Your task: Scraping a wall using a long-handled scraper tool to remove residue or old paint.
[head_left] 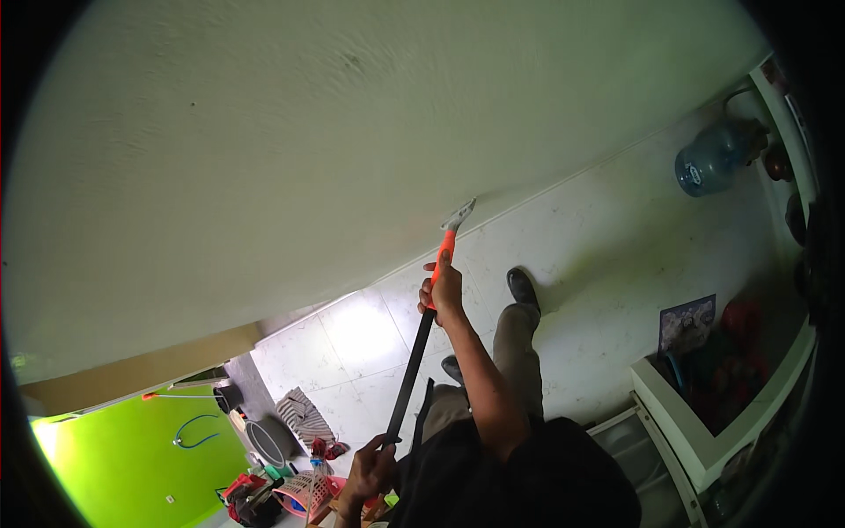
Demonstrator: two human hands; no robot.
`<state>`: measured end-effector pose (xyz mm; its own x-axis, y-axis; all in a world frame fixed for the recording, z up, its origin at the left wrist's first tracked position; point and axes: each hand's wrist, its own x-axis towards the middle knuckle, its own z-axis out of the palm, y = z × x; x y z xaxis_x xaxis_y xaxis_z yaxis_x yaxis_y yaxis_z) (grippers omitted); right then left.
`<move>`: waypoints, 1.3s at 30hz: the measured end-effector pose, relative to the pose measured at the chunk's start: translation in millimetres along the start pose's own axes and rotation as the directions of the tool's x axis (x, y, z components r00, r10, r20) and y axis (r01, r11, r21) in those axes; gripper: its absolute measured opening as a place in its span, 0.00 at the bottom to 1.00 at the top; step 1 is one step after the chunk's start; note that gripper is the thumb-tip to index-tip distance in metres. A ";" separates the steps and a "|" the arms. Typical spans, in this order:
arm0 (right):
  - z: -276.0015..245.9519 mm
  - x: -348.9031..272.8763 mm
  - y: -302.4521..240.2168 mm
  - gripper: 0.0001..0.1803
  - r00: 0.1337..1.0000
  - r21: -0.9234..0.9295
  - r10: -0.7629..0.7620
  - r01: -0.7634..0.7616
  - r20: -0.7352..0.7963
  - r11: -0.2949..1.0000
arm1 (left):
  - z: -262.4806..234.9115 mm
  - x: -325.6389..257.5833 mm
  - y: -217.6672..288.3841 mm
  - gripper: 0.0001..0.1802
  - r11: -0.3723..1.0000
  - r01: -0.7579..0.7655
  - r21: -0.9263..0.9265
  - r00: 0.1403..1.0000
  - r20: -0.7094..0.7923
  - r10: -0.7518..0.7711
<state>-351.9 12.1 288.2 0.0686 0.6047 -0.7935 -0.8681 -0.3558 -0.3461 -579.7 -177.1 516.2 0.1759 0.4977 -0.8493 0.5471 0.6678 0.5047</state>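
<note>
Right hand (443,290) wrapped tight round a long scraper (421,339), left hand (370,471) clasping its lower end, blade against white wall (264,150) above both grips

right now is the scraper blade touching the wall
Touching. In the head view the metal blade of the scraper lies against the white wall with no gap visible, pressed there by the right hand on the orange grip.

Home interior, white tiled floor (607,264), water jug (709,158) (blue), laundry baskets (308,493), green wall (123,458)
</note>
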 end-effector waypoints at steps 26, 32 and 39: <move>9.4 -15.4 -2.9 0.34 0.999 0.037 -0.053 0.053 -0.001 0.998 | -0.3 -28.2 24.3 0.17 0.997 0.051 -0.051 0.997 -0.054 -0.053; 13.9 -25.1 -8.1 0.34 1.000 0.106 -0.016 0.015 0.009 0.994 | -5.8 -46.1 45.3 0.17 0.987 0.161 -0.003 0.979 -0.123 -0.160; 18.8 -42.5 -8.7 0.34 0.999 0.101 -0.023 0.018 0.045 0.995 | -1.1 -50.4 31.0 0.18 0.991 0.101 -0.090 0.995 -0.015 -0.103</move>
<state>-356.5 2.9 334.4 0.0663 0.6438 -0.7623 -0.9119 -0.2710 -0.3082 -572.4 -180.9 574.9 0.1065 0.4345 -0.8944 0.4862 0.7619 0.4280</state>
